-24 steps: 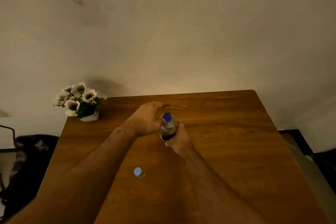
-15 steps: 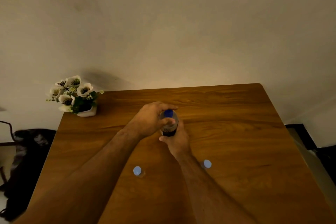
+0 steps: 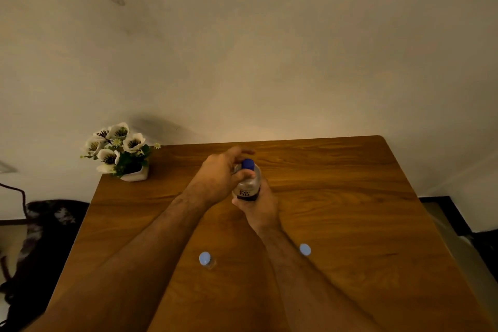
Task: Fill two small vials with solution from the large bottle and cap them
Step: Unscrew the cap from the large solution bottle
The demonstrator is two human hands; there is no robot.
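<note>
The large clear bottle point(image 3: 248, 186) with a dark label stands upright near the middle of the wooden table point(image 3: 336, 210). My right hand point(image 3: 260, 209) grips its lower body from the near side. My left hand point(image 3: 223, 178) wraps around its neck, with thumb and fingers at the dark blue cap point(image 3: 248, 164). Two small vials with pale blue caps stand nearer to me: the left vial point(image 3: 205, 259) between my forearms, the right vial point(image 3: 305, 249) just right of my right forearm.
A white pot of white flowers point(image 3: 121, 151) sits at the table's far left corner, against the pale wall. A dark patterned seat point(image 3: 45, 226) stands on the floor to the left of the table.
My left hand has moved from beside the bottle onto its neck and cap. The view shifted, bringing the right vial out from behind my right forearm.
</note>
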